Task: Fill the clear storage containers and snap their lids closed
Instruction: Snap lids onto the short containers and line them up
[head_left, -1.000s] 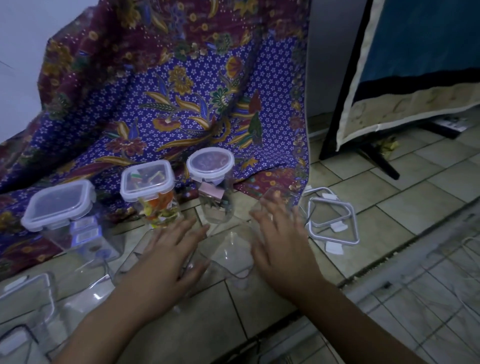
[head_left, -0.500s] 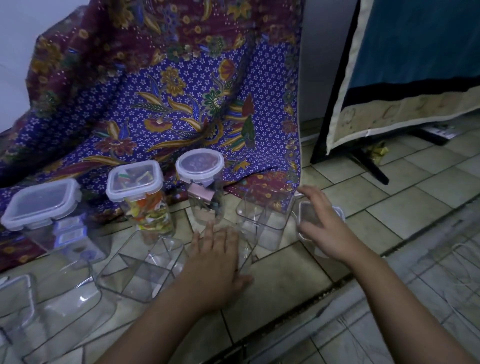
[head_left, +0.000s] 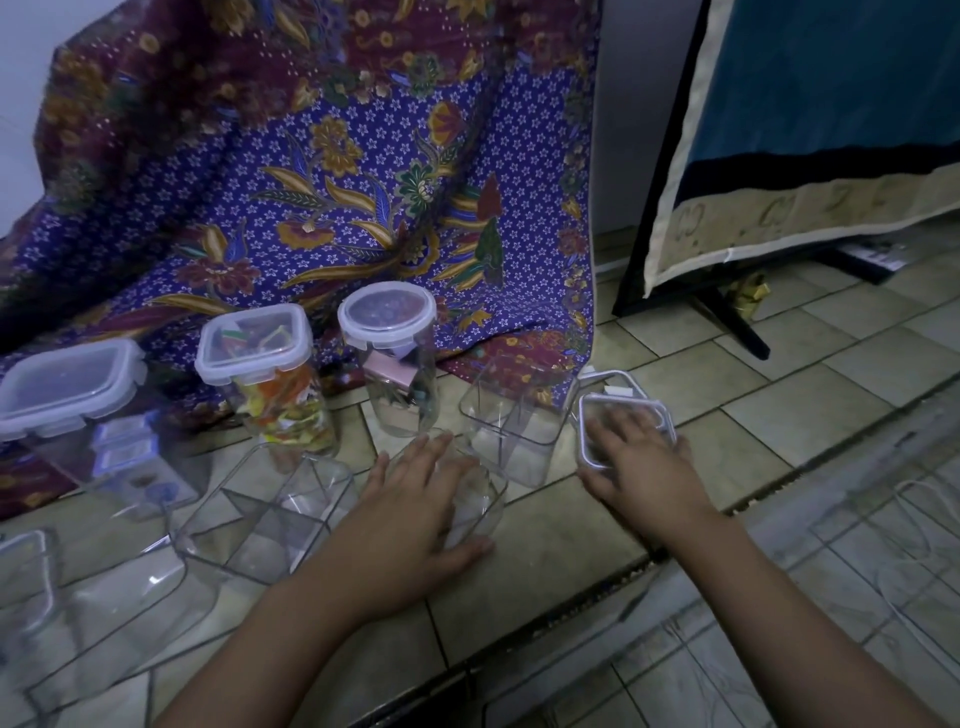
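My left hand (head_left: 415, 506) lies palm down over a small empty clear container (head_left: 485, 501) on the tiled floor, thumb against its near side. My right hand (head_left: 641, 465) grips a square white-rimmed lid (head_left: 597, 415) on the floor at the right; a second lid (head_left: 615, 378) lies just behind it. An empty upright clear container (head_left: 511, 423) stands between my hands. Behind stand three lidded containers: a round one (head_left: 389, 358) with mixed items, a square one (head_left: 265, 382) with colourful pieces, and a larger one (head_left: 72, 405) at the left.
A divided clear container (head_left: 260, 519) and another empty one (head_left: 98, 629) lie at the near left, with a loose lid (head_left: 28, 566) at the far left edge. Patterned cloth (head_left: 337, 182) hangs behind. A dark stand (head_left: 732, 322) with a blue panel rises at the right.
My right hand moved from the middle out to the right and closed on the lid. My left hand shifted right onto the small clear container.
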